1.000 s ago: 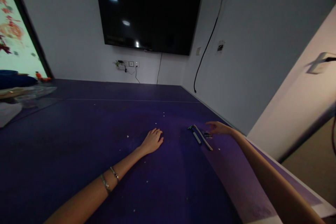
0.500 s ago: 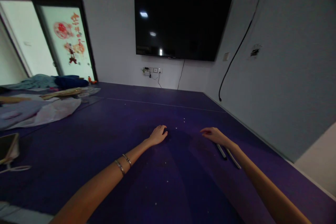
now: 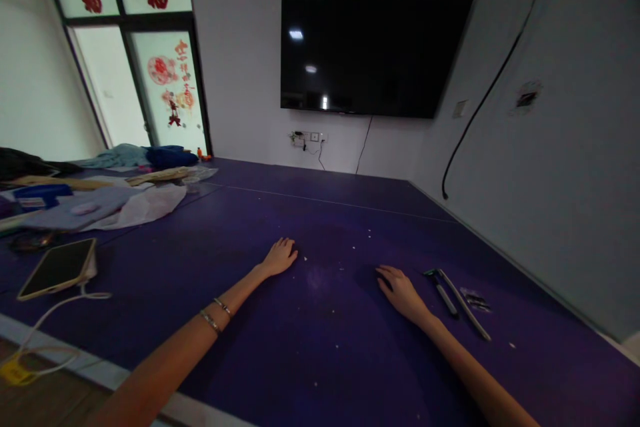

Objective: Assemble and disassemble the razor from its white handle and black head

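Note:
My left hand (image 3: 280,257) lies palm down on the purple surface (image 3: 225,373), fingers stretched out and holding nothing. Two metal bracelets circle that wrist. Across a gap, my right hand (image 3: 401,291) is also palm down and empty, its fingers loosely spread. Just right of it are a slim grey-handled tool with a greenish head (image 3: 445,295), perhaps a razor, and a long thin pale rod (image 3: 465,305). Beside the rod is a small clear packet (image 3: 476,300) with something dark inside. Small white specks are scattered between and in front of my hands.
At left lie a phone (image 3: 60,268) with a white cable, a blue box (image 3: 43,196), a pale plastic sheet (image 3: 150,207) and piled cloths (image 3: 120,156). A television (image 3: 370,53) hangs on the far wall. A black cable (image 3: 480,107) dangles at right.
The view has swung left, showing more of the phone and door. My left hand has shifted left over the surface. My right hand has drawn away from the thin tools, uncovering them.

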A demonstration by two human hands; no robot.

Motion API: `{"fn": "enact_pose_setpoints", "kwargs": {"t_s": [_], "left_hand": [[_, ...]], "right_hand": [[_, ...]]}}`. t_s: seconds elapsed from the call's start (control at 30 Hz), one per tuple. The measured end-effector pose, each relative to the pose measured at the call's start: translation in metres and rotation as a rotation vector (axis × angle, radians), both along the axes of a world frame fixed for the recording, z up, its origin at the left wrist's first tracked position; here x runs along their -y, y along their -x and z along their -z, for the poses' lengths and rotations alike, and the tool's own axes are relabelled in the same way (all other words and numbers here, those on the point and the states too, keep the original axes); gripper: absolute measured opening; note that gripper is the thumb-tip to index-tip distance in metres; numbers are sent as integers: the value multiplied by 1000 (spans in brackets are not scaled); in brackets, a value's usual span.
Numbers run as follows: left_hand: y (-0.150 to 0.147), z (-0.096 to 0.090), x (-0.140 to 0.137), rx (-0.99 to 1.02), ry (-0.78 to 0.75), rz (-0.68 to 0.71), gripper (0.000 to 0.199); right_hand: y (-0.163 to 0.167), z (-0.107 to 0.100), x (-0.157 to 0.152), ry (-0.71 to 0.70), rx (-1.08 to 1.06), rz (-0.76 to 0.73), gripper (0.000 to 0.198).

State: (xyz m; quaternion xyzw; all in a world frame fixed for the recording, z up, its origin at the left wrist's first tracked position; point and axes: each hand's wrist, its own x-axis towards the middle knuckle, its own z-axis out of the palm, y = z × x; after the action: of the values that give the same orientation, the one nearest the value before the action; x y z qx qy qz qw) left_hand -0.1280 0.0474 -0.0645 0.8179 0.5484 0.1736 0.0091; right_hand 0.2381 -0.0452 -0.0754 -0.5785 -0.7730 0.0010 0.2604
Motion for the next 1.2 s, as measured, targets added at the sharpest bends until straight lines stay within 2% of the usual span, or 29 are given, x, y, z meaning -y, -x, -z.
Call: {"fn": "enact_pose_setpoints", "kwargs": {"t_s": [0.13,0.37,1.2], "left_hand": [[-1,5,2,-32,-2,-15,47],[1,3,3,-26,5,-2,54],[3,4,2,13,-4,38,47]], "right_hand": [[2,4,3,-10,34,21,38],[3,2,6,-23,33,25,38],[4,1,8,-21,16,10,38]]}}
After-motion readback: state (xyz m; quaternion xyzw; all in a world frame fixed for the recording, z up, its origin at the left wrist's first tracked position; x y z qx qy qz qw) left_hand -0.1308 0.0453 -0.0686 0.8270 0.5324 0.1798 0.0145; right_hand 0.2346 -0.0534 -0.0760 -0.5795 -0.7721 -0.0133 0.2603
